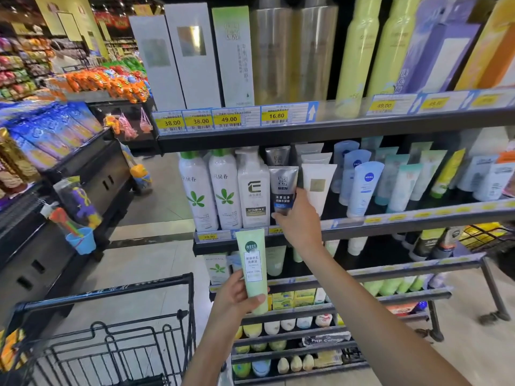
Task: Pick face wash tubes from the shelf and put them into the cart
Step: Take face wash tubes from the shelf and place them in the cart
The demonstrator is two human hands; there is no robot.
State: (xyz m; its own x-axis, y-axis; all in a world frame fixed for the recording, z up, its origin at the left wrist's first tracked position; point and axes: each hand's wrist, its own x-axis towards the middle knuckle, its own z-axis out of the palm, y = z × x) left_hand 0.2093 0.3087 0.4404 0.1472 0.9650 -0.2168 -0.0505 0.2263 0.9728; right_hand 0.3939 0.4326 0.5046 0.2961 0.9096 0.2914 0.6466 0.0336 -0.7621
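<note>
Right hand (pixel 299 218): up at the shelf (pixel 390 218), fingers wrapped round the bottom of the grey tube (pixel 282 188), which stands in its row.
Left hand (pixel 237 298): holds the green tube (pixel 252 263) upright by its low end, in front of the shelf.
Cart (pixel 111 330): low on the left, just beside the left hand.
</note>
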